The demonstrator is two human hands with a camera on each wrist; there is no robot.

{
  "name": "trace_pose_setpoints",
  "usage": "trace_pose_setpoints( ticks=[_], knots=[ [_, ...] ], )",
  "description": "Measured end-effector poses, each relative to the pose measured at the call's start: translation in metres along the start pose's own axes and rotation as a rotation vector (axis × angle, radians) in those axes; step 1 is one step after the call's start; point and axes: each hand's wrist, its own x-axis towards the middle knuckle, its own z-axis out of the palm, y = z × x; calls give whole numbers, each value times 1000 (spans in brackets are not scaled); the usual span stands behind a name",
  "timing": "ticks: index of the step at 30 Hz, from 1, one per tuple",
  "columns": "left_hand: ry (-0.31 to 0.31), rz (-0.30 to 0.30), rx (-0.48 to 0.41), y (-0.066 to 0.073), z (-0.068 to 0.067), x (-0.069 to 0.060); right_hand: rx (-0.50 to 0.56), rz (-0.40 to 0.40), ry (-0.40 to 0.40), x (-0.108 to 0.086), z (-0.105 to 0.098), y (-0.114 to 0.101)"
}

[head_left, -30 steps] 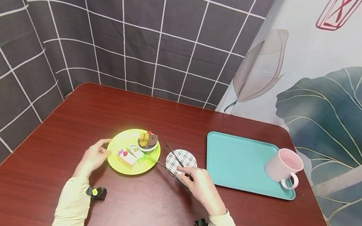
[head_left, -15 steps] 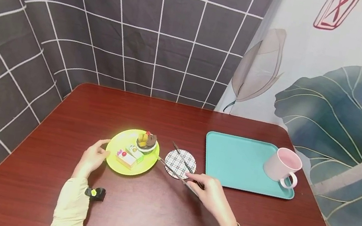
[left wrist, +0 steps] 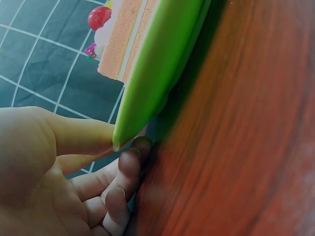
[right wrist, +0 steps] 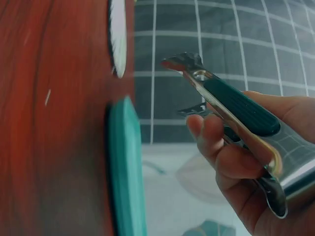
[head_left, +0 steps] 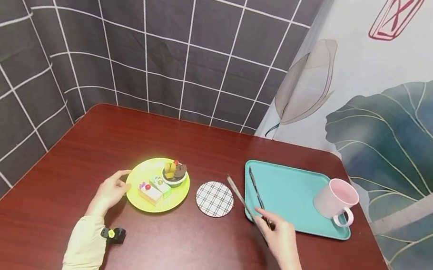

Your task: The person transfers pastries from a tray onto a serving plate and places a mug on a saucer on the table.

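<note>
My left hand (head_left: 111,191) pinches the left rim of a yellow-green plate (head_left: 155,168), thumb above and fingers below the edge, as the left wrist view shows. On the plate lie a pink-and-white cake slice (head_left: 150,194), a greenish cake piece (head_left: 162,185) and a small dessert cup (head_left: 174,174) with fruit and chocolate on top. My right hand (head_left: 282,243) grips metal tongs (right wrist: 241,106) with dark green grip pads. The arms of the tongs are spread, nothing is between them, and they hang near the left edge of the teal tray (head_left: 288,196).
A round plaid coaster (head_left: 214,199) lies on the reddish-brown table (head_left: 178,254) between plate and tray. At the tray's right end stands a pink mug (head_left: 331,201), its handle toward the front right. Curtains (head_left: 165,53) hang behind the table.
My right hand has carried the tongs rightward, from the plate's right edge across the coaster to the tray's left side. The left hand and the plate have stayed put.
</note>
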Motion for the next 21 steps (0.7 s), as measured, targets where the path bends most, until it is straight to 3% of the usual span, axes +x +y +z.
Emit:
trace_pose_setpoints(
  ticks=[4, 10, 21],
  knots=[
    [0, 0, -10, 0, 0, -1, -18, 52, 42, -2, -9, 15],
    [-4, -6, -11, 1, 0, -3, -4, 199, 7, -6, -24, 31],
    [10, -10, -24, 1, 0, -2, -51, 327, 20, -9, -36, 50]
  ],
)
